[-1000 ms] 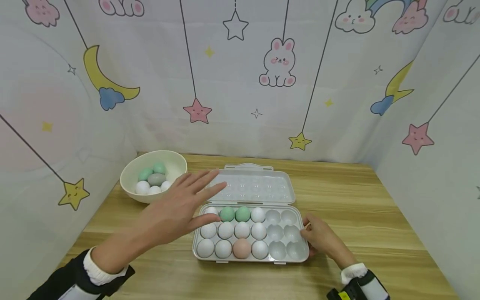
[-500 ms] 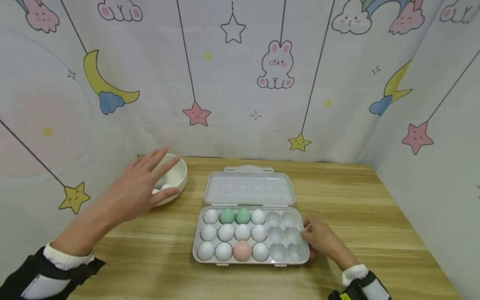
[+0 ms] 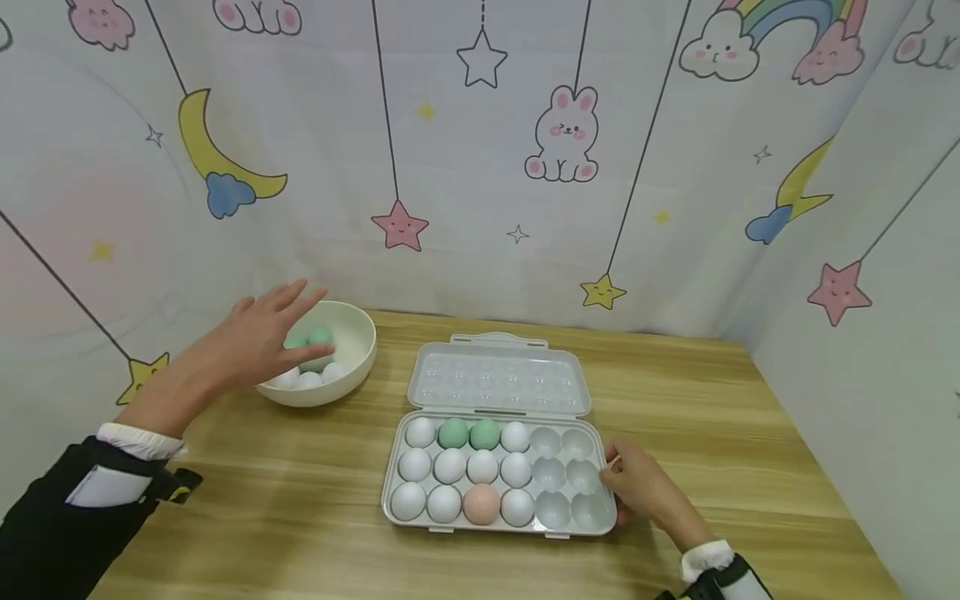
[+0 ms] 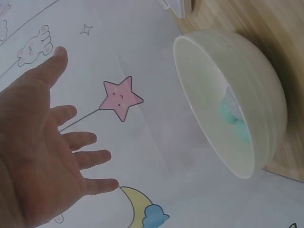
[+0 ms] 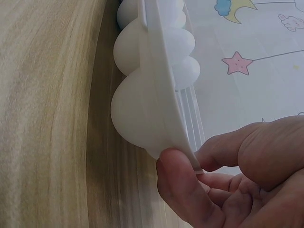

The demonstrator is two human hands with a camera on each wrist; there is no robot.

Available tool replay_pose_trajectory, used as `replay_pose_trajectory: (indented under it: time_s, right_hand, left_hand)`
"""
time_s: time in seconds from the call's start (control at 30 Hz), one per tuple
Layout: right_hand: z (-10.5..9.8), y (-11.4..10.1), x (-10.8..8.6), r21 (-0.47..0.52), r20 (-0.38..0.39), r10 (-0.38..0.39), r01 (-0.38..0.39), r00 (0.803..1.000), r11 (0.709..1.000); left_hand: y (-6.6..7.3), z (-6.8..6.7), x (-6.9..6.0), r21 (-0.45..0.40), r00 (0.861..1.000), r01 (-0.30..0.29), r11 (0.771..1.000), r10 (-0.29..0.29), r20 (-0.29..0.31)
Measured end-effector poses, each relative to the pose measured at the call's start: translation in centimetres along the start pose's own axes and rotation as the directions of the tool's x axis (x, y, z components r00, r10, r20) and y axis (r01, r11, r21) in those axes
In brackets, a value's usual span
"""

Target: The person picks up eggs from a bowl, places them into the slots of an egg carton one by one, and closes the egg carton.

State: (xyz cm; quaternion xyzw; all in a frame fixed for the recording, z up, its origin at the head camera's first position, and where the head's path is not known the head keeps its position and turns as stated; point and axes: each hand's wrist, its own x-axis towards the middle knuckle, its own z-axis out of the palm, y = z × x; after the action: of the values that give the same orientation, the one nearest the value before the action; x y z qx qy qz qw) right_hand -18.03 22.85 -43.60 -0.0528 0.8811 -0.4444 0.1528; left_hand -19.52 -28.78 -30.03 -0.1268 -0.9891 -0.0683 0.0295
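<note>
An egg box (image 3: 553,510) lies open on the table. Its left columns hold white eggs (image 3: 408,502), two green eggs (image 3: 453,433) and a pink egg (image 3: 482,504); the two right columns are bare cups. My right hand (image 3: 645,487) pinches the box's right rim (image 5: 166,95) between thumb and fingers, as the right wrist view shows. Over the left side of a cream bowl (image 3: 356,342), my left hand (image 3: 251,342) hovers with spread fingers, holding nothing. Green eggs (image 3: 320,335) and white eggs (image 3: 333,372) lie in the bowl, partly hidden by that hand.
The box's clear lid (image 3: 498,379) is folded back flat behind it. A printed cloth (image 3: 487,167) walls off the wooden table (image 3: 675,392) at the back and both sides. Bare wood separates bowl and box.
My left hand has moved left from above the egg box to the bowl, its fingers still spread. The right hand keeps its grip on the box rim. No egg has visibly moved.
</note>
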Motion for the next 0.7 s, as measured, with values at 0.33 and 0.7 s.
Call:
replay_pose_trajectory:
  time_s: [0.33,0.7]
  right_hand:
    - [0.0,0.0,-0.2,-0.019,-0.009,0.015,-0.015,1.000,1.000]
    - [0.0,-0.1,-0.1,-0.029,-0.026,0.026,-0.027,0.999,0.999]
  left_hand:
    - [-4.4,3.6,3.7,-0.091,0.988,0.106,0.990,-0.095,0.123]
    - [-6.8,6.9,7.3,-0.176,0.952,0.239,0.955,-0.196,0.233]
